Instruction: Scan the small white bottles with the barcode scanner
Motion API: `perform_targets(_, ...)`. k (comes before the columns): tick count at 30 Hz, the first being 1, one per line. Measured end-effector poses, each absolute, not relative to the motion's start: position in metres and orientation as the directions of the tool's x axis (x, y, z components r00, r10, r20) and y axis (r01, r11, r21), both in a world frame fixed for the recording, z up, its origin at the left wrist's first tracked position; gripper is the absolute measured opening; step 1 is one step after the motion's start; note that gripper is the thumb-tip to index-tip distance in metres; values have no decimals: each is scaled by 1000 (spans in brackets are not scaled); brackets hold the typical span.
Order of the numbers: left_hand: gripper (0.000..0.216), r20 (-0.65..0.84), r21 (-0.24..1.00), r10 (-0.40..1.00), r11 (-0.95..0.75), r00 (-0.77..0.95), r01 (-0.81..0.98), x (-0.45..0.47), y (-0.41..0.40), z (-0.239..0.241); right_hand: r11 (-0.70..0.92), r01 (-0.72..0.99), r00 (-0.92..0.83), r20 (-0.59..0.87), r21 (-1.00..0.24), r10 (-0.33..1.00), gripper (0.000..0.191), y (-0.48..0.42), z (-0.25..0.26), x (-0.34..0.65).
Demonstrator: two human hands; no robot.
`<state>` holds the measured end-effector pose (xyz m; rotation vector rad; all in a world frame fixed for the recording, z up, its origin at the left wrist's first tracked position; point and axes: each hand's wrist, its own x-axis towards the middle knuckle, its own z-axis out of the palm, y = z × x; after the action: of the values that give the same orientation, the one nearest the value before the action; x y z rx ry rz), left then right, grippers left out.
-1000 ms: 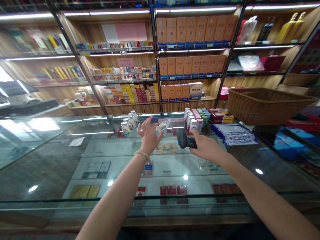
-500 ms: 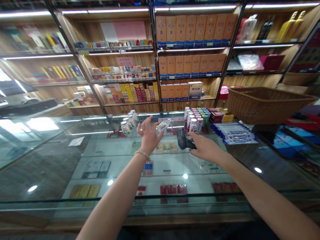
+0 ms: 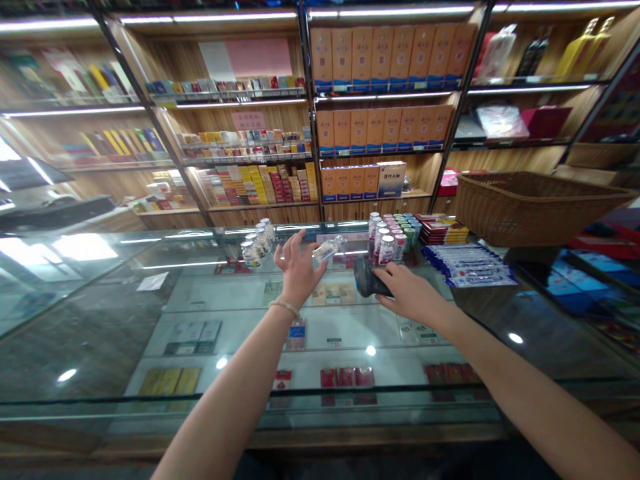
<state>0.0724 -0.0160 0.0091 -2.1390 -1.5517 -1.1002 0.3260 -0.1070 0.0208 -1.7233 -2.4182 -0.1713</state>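
My left hand point(image 3: 299, 268), with a beaded bracelet at the wrist, pinches a small clear bottle point(image 3: 329, 249) by its left end, between thumb and forefinger. The bottle lies tilted, cap end pointing up and right; its label is too small to read. The other fingers are raised and spread. A black barcode scanner point(image 3: 369, 278) is gripped by my right hand point(image 3: 411, 293), its head facing left toward the bottle. Both hands are over the glass counter point(image 3: 235, 293). A row of similar small bottles point(image 3: 257, 243) stands left of my left hand.
Beyond the scanner stand several capped bottles and tubs point(image 3: 387, 237). Red and yellow packets point(image 3: 443, 230) and blue-white sachets point(image 3: 470, 267) lie to their right, near a wicker basket point(image 3: 540, 207). Packs show inside the counter. Stocked shelves point(image 3: 315, 160) line the back wall.
The right hand and scanner have shifted very slightly. The left hand keeps the bottle in nearly the same place.
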Motion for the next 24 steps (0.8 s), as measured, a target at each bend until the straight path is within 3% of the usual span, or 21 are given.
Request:
perform_targets(13, 33, 713, 211, 687, -398, 138, 893, 72, -16, 9, 286, 950, -313, 319, 128, 895, 47, -107, 15, 328)
perform_targets(20, 33, 710, 221, 692, -392, 128, 893, 73, -19, 9, 279, 958, -287, 294, 71, 912, 56, -103, 8, 335)
perform_targets(24, 34, 724, 234, 681, -397, 113, 888, 74, -20, 11, 210, 975, -173, 340, -74, 924, 68, -93, 12, 333)
